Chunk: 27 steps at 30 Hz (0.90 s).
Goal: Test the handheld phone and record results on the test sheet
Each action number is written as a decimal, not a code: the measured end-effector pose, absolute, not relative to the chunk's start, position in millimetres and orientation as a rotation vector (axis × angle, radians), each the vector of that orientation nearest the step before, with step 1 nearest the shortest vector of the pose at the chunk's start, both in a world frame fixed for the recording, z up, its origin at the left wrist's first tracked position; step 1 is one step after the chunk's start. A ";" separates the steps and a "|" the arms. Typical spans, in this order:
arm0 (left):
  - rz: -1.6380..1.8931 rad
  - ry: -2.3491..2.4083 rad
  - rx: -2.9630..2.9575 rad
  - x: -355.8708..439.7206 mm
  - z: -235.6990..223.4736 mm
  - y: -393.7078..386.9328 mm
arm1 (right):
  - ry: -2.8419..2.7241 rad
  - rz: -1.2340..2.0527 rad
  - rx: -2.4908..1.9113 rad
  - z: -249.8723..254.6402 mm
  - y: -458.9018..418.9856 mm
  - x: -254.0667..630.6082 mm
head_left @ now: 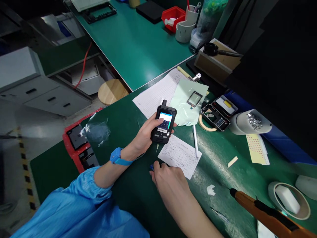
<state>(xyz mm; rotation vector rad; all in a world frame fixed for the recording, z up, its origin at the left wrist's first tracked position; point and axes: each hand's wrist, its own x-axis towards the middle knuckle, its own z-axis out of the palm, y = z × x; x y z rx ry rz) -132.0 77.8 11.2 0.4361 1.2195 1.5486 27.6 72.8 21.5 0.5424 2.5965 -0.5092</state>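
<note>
My left hand [142,135], with a blue wrist strap [121,157], is wrapped round a black rugged handheld radio phone [163,124] with a stubby antenna. The phone's screen is lit, with what looks like a keypad on it, and the thumb lies on the screen. Lower down, my right hand [170,180] is closed just over the green mat, its fingers curled round a small dark blue thing [151,167] that is mostly hidden. A handwritten paper form [182,155] lies beside both hands, with a white pen [195,142] across its right edge.
A pale green bag [184,104] bears a small screen frame [194,99]. Nearby are an opened phone [215,117], a tape roll [206,127] and a white canister [250,122]. An orange-handled tool [264,211] lies at right, a red tray [74,153] at left.
</note>
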 end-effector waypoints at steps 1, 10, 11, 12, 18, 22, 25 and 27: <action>1.546 1.224 0.435 -131.7 11.4 77.8 | 2.598 -0.518 0.546 21.6 72.9 26.6; 1.529 1.195 0.456 -133.5 6.4 77.5 | 2.639 -0.500 0.531 29.1 71.2 25.2; 1.528 1.191 0.459 -133.8 5.7 77.4 | 2.640 -0.499 0.528 32.0 71.4 24.1; 1.528 1.187 0.461 -134.0 5.0 77.3 | 2.638 -0.501 0.520 34.9 71.7 23.2; 1.544 1.166 0.455 -134.0 3.7 78.0 | 2.651 -0.547 0.420 48.0 75.7 26.5; 1.547 1.166 0.456 -135.1 3.2 77.9 | 2.824 -0.507 0.503 55.0 82.6 41.6; 1.557 1.160 0.434 -135.7 2.9 78.0 | 2.995 -0.487 0.538 59.0 87.2 53.6; 1.569 1.153 0.412 -135.5 3.3 78.5 | 3.056 -0.479 0.545 61.1 88.3 58.2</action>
